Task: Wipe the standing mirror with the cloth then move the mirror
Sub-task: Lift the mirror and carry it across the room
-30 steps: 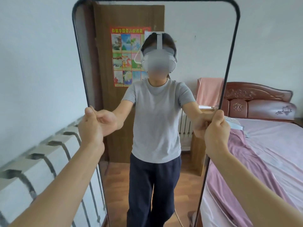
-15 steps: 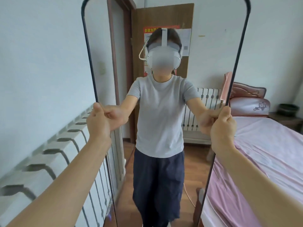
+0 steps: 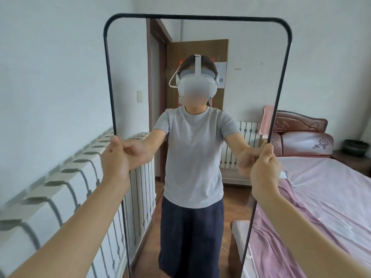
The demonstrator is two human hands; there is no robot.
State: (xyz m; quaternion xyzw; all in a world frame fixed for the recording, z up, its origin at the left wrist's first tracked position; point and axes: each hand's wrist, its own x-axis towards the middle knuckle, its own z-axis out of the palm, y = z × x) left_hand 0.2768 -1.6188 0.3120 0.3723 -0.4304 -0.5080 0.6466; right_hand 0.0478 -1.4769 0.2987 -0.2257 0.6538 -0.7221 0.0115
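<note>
A tall standing mirror [image 3: 128, 77] with a thin black frame fills the middle of the view, upright and straight in front of me. My left hand [image 3: 114, 163] is closed around its left edge at mid height. My right hand [image 3: 265, 169] grips the right edge at about the same height. Both arms are stretched out. The glass reflects a person in a grey shirt and dark trousers, a brown door and a radiator. No cloth is in view. The mirror's foot is out of frame.
A long white radiator [image 3: 60, 187] runs along the left wall, close to the mirror's left edge. A bed with pink sheets [image 3: 331, 197] and a dark red headboard [image 3: 301, 125] sits right of the mirror. A dark bowl [image 3: 356, 147] stands on a bedside table.
The mirror has dropped in view, so its whole top edge now shows, and its reflection has swung from the poster door to the doorway and far radiator. Both hands kept their grip.
</note>
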